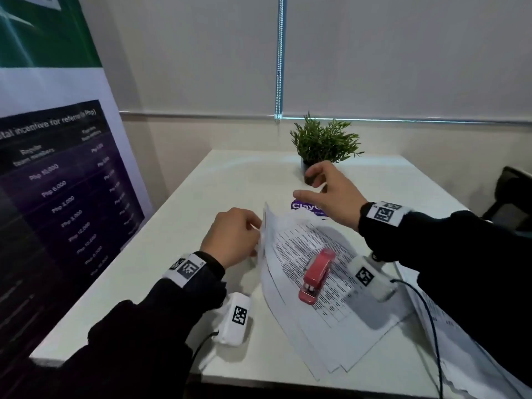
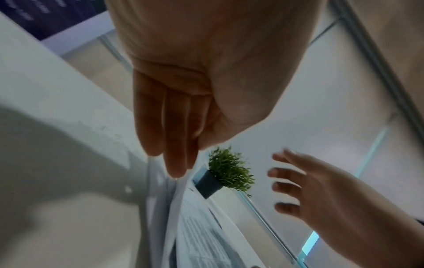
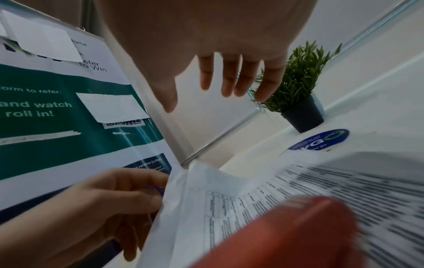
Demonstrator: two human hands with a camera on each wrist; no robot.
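- Your left hand (image 1: pixel 230 237) sits at about 9 o'clock of the stack of printed sheets (image 1: pixel 290 246). Its fingers are curled and pinch the stack's left edge, which stands lifted off the table (image 1: pixel 230 180).
- Your right hand (image 1: pixel 331 197) hovers over the stack's 12 o'clock end. Its fingers are spread and relaxed, and it has hold of nothing.
- The stack lies in the middle of the table, fanned out toward 5 o'clock.
- A red stapler (image 1: pixel 316 276) rests on top of the sheets, lying along the 1-to-7 o'clock line.
- A purple round sticker (image 1: pixel 305 207) peeks out at the stack's far end.
- A potted plant (image 1: pixel 324 142) stands at 12 o'clock, just beyond your right hand.
- A printed banner (image 1: pixel 57 168) stands at 9 o'clock beside the table.
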